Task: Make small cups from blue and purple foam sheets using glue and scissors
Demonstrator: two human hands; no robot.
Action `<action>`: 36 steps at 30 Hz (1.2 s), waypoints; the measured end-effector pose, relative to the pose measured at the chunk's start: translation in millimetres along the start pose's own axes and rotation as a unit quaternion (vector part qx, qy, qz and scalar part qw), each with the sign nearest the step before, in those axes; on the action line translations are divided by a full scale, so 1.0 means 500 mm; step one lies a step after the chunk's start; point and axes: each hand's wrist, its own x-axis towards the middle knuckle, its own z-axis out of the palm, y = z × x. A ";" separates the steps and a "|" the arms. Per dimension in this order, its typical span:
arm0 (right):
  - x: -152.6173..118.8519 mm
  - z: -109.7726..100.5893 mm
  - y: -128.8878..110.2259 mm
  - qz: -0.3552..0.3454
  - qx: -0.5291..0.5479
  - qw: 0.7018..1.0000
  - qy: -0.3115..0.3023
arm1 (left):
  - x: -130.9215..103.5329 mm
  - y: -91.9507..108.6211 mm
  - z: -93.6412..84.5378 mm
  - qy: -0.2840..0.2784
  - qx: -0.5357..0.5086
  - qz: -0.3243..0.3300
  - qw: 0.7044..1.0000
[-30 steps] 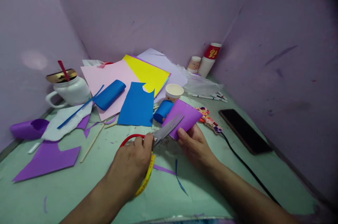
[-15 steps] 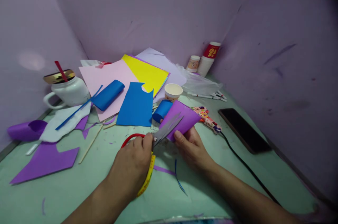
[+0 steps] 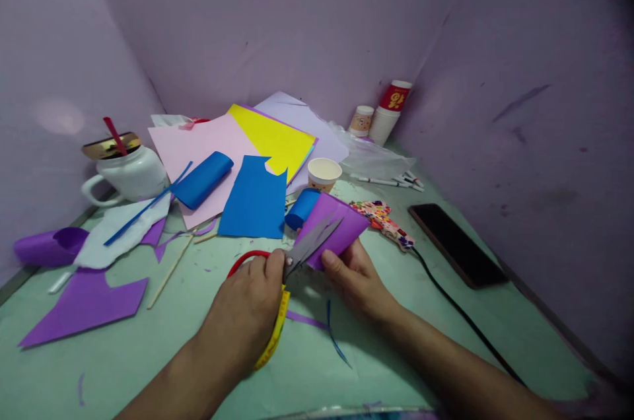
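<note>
Purple paper [image 3: 347, 230] was shifted slightly left; pinched by right hand [image 3: 357, 278], thumb in front, fingers mostly hidden behind; scissors [image 3: 303, 247] gripped by left hand [image 3: 250, 301], handles part-covered.

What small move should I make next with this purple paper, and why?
I'd probably ease your right hand slightly farther from the scissors before any snip: its thumb presses the purple paper close to the blades, which look slightly parted.

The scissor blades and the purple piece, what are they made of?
Scissor blades: most likely metal, because they look grey with a dull shine.
Purple piece: perhaps paper or thin foam, because it's smooth and evenly coloured; I can't tell which.
</note>
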 end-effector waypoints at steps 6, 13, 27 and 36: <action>-0.003 0.003 0.004 -0.003 -0.018 1.000 0.002 | 0.003 -0.003 0.007 0.038 -0.015 0.005 0.999; -0.002 0.005 0.004 -0.008 -0.011 1.000 -0.003 | -0.002 -0.006 0.010 0.023 -0.010 -0.009 1.000; -0.002 0.008 -0.014 -0.002 -0.034 0.999 -0.003 | 0.002 -0.007 0.018 0.085 -0.058 0.021 0.994; 0.000 0.003 -0.014 -0.022 -0.006 0.999 0.026 | 0.000 0.001 0.022 0.074 0.004 0.018 0.997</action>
